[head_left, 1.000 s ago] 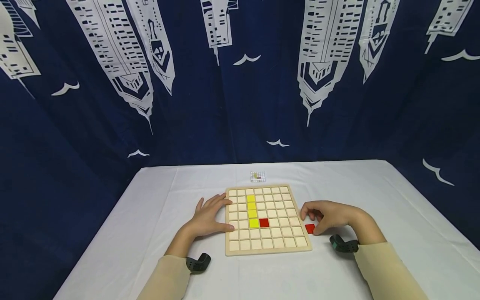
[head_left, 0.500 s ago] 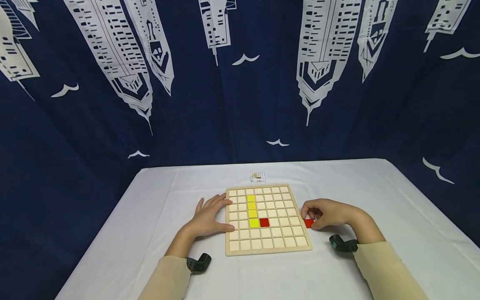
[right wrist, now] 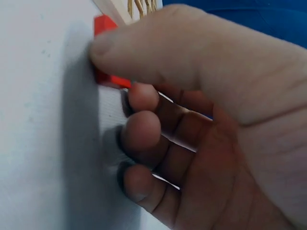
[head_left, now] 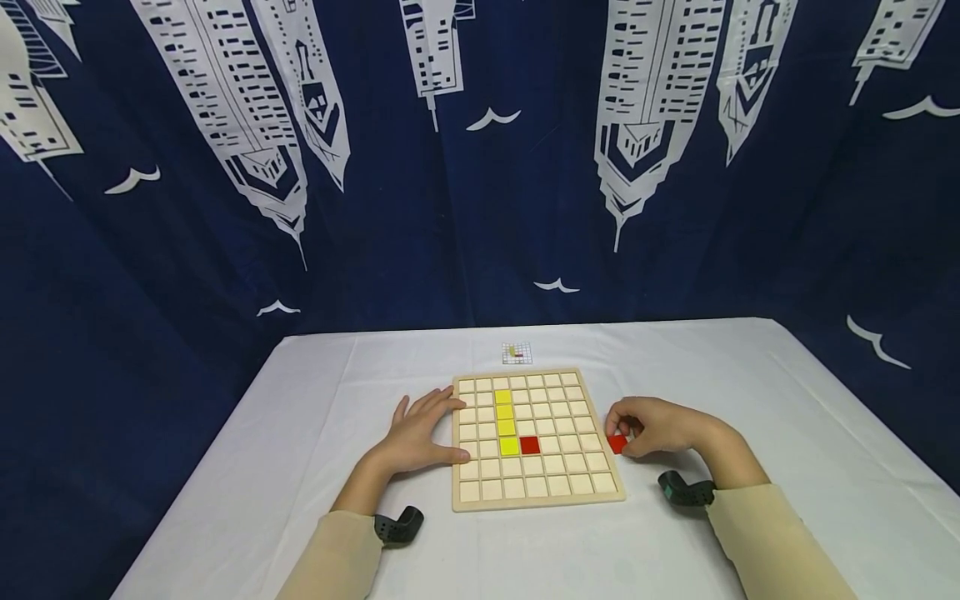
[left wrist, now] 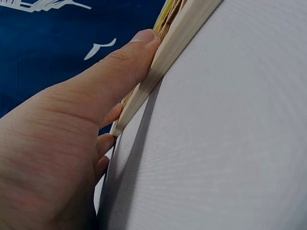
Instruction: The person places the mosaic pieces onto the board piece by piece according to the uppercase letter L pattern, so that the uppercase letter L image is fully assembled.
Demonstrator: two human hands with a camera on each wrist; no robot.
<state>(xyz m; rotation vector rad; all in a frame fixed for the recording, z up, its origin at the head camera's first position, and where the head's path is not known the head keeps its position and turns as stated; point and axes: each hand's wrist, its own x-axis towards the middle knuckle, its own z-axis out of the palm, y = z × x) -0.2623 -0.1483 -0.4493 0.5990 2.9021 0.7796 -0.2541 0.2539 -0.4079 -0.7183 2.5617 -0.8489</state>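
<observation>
A square wooden grid board (head_left: 540, 503) lies flat on the table. Yellow tiles (head_left: 506, 427) form a column in its cells, and one red tile (head_left: 529, 445) sits beside the lowest of them. My left hand (head_left: 417, 435) rests along the board's left edge, fingers and thumb spread, the thumb (left wrist: 129, 55) touching the rim. Just off the right edge, my right hand (head_left: 660, 427) pinches a second red tile (head_left: 617, 443) by the table surface. In the right wrist view the thumb covers much of that red tile (right wrist: 104, 24); the index fingertip is hidden.
Beyond the board lies a small printed grid card (head_left: 516, 353) with a coloured pattern. White cloth (head_left: 360, 375) covers the table. A dark blue curtain (head_left: 465, 250) with white building prints hangs behind it. Each wrist wears a black device.
The second red tile has shifted slightly away from me along the board's right edge, and now looks tilted in the right hand's pinch. The left hand and board look unmoved.
</observation>
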